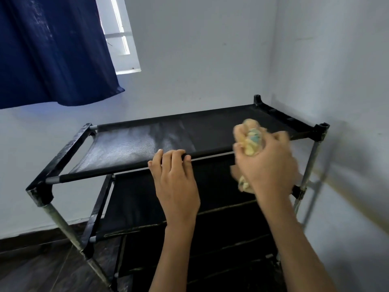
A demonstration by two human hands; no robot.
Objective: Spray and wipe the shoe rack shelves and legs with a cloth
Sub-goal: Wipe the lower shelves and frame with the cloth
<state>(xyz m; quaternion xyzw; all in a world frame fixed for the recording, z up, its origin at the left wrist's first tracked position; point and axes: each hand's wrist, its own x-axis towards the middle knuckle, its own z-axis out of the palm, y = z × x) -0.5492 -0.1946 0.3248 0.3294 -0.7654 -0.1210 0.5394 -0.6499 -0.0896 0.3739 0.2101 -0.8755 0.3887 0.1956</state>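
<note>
While left hand (175, 182) grips shoe rack (134, 144) rail — right hand (267, 161) clutches cloth (252, 142) | curtain (52, 49) nearby

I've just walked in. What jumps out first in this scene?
A black shoe rack stands in the corner, its top shelf dusty pale on the left side. The right hand holds a bunched yellow cloth over it, while the left hand grips the front bar. A dark blue curtain hangs upper left.

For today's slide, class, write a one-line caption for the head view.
Left hand steadies the shoe rack by its front bar while the right hand holds a bunched yellow cloth over the top shelf.
</note>
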